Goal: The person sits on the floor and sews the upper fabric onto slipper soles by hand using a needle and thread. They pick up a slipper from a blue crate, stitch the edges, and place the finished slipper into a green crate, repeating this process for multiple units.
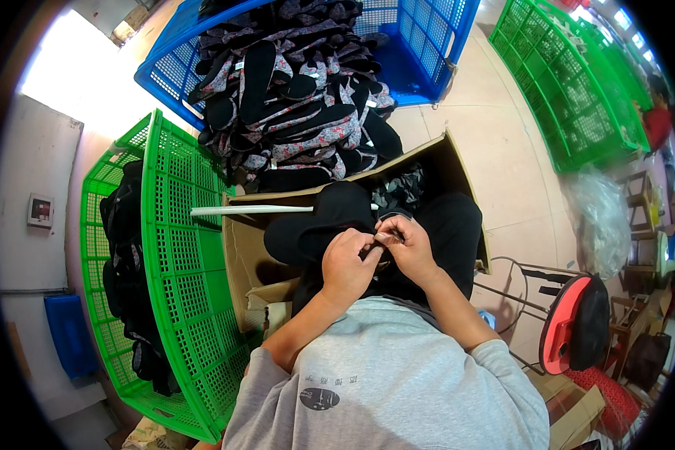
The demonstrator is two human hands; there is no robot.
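My left hand (346, 264) and my right hand (409, 246) meet above my lap, fingertips almost touching. Both are closed in a pinch; whatever lies between the fingertips is too small to make out. Right beside my left hand, a soft black cloth piece (336, 214) with rounded ends rests over my left leg. A long white strip or tube (255, 211) reaches leftward from the cloth. Just beyond my hands stands an open cardboard box (457, 176), with crumpled dark scraps (401, 189) inside it.
Ahead, a blue crate (427, 64) spills black and floral shoe-shaped cloth pieces (307, 112). A green crate (191, 277) holding black pieces stands close on my left. More green crates (570, 90) are at the far right. A red-and-black stool (566, 324) stands right of me.
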